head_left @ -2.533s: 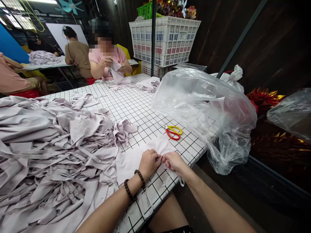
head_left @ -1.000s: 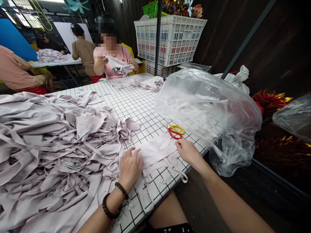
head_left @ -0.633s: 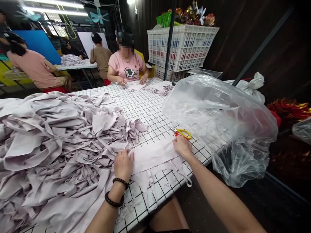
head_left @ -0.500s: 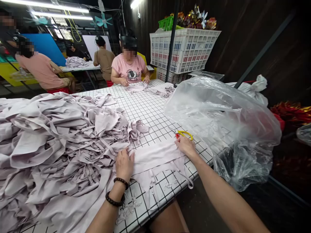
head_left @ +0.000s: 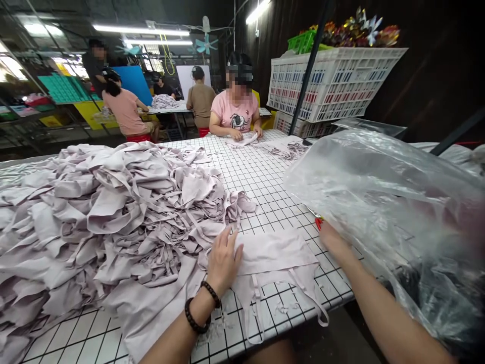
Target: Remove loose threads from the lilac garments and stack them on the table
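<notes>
A pale lilac garment with thin straps (head_left: 275, 251) lies spread on the grid-patterned table (head_left: 271, 189), its straps hanging toward the front edge. My left hand (head_left: 223, 260) rests on its left end, palm down, fingers stretched out. To the right of the garment, my right hand (head_left: 335, 243) closes around the handles of a pair of scissors (head_left: 319, 221). The blades point away to the left and a red handle shows; most of the grip is hidden by my fingers. A large heap of the same lilac cloth (head_left: 151, 212) fills the left side.
A clear plastic bag (head_left: 364, 177) bulges over the table's right side, close to my right forearm. White crates (head_left: 333, 81) stand behind a dark pole. Across the table a person in pink (head_left: 237, 112) handles cloth beside a small pile (head_left: 286, 146). Thread scraps lie near the front edge.
My right hand has left the garment's right edge and moved right with the scissors. The yellow handle no longer shows clearly. My left hand stays on the garment; the view has turned left.
</notes>
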### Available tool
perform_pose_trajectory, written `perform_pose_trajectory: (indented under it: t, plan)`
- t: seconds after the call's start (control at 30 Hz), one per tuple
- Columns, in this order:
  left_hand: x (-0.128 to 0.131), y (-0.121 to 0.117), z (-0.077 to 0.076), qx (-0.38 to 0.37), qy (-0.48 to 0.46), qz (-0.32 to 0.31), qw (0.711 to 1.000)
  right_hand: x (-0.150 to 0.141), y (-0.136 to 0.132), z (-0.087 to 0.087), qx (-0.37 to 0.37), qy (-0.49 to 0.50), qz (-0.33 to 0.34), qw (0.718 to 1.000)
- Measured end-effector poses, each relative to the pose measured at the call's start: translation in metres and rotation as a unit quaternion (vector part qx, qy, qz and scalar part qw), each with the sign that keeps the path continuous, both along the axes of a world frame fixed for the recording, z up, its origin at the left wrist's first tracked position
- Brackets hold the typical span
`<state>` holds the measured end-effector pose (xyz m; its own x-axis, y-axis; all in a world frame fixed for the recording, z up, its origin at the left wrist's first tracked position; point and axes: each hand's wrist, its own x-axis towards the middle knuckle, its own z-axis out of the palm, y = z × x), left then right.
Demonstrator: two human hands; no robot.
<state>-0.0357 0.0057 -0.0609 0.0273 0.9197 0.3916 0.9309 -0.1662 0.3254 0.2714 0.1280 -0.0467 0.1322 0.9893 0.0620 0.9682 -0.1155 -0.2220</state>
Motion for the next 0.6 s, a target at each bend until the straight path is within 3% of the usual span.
perform_pose_trajectory:
  t: [0.1,0.17,0.23,0.3,0.4,0.5,0.6]
  plan:
    - [-0.012,0.042,0.017,0.056,-0.041,0.079,0.994,-0.068,0.013,0.002,0.023,0.013,0.094,0.995]
    - [-0.019,0.077,0.025,0.051,-0.057,0.078,0.994,-0.123,0.026,-0.001,0.041,0.081,0.203,0.975]
    - [-0.028,0.107,0.031,0.015,-0.079,0.066,0.995,-0.166,0.042,-0.002,0.036,0.102,0.239,0.965]
    - [-0.041,0.126,0.036,0.002,-0.099,0.072,0.992,-0.184,0.057,0.002,0.025,0.108,0.251,0.962]
    - [-0.066,0.128,0.048,0.037,-0.129,0.126,0.983,-0.161,0.075,0.024,0.049,0.111,0.242,0.963]
    - [-0.085,0.111,0.066,0.105,-0.223,0.184,0.951,-0.110,0.078,0.065,0.145,0.132,0.217,0.956]
    - [-0.087,0.091,0.087,0.166,-0.332,0.177,0.911,-0.070,0.061,0.110,0.275,0.202,0.248,0.907]
